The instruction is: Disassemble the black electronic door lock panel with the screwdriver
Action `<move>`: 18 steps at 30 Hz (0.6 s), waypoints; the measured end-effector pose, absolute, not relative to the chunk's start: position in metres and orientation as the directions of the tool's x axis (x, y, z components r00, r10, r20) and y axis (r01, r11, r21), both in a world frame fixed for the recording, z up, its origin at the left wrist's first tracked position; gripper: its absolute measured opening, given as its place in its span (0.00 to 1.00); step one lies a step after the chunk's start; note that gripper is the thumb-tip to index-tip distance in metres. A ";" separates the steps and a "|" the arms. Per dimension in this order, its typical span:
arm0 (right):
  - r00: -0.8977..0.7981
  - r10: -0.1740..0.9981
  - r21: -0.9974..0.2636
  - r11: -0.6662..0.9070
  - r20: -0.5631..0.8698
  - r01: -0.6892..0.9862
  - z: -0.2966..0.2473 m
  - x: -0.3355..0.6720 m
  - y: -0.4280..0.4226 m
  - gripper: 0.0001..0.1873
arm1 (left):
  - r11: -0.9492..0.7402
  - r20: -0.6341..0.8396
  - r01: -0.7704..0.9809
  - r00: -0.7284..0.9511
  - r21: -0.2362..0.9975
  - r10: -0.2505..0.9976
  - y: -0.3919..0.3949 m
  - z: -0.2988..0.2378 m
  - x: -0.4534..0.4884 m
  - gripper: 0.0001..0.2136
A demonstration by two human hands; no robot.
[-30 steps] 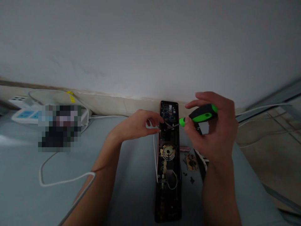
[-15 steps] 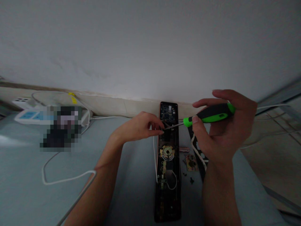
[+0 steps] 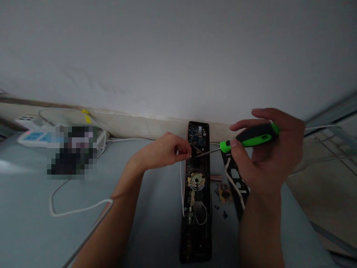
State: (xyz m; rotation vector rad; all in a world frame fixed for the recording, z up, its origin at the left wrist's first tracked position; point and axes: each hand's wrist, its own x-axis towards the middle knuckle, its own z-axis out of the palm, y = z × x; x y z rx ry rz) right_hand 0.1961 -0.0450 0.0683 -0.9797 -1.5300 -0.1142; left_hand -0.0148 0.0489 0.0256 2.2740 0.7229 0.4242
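A long black device housing point(image 3: 196, 238) lies lengthwise with its inside facing up, showing a circuit board point(image 3: 198, 134), a round metal part point(image 3: 196, 181) and thin wires. My right hand point(image 3: 267, 152) grips a green-and-black screwdriver point(image 3: 251, 137), whose shaft slants down to the left over the housing. At the housing's left edge, my left hand point(image 3: 173, 149) has thumb and fingertips pinched together close to the screwdriver's tip. Whatever is between those fingertips is too small and dark to make out.
Right of the housing lie a black plate point(image 3: 235, 174) with a white cable, a square metal piece point(image 3: 224, 193) and several small dark screws point(image 3: 225, 214). A white power strip point(image 3: 30, 138) stands at the far left, with a white cord point(image 3: 75, 215) looping forward. A wall point(image 3: 178, 67) rises behind.
My left pinch has shifted slightly left and down, and the screwdriver has moved slightly right. The housing appears a little further left in view.
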 end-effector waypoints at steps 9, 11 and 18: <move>-0.065 0.837 -0.549 0.414 0.544 0.726 0.091 0.230 -0.074 0.22 | -0.661 0.100 0.306 0.860 0.685 0.501 0.023 0.031 0.020 0.08; -0.117 0.898 -0.529 0.350 0.424 0.773 0.096 0.240 -0.080 0.22 | -0.710 0.111 0.280 0.886 0.646 0.451 0.016 0.028 0.035 0.07; -0.118 0.985 -0.494 0.165 0.124 0.854 0.095 0.272 -0.093 0.24 | -0.878 0.138 0.268 0.928 0.397 0.346 -0.010 0.006 0.085 0.06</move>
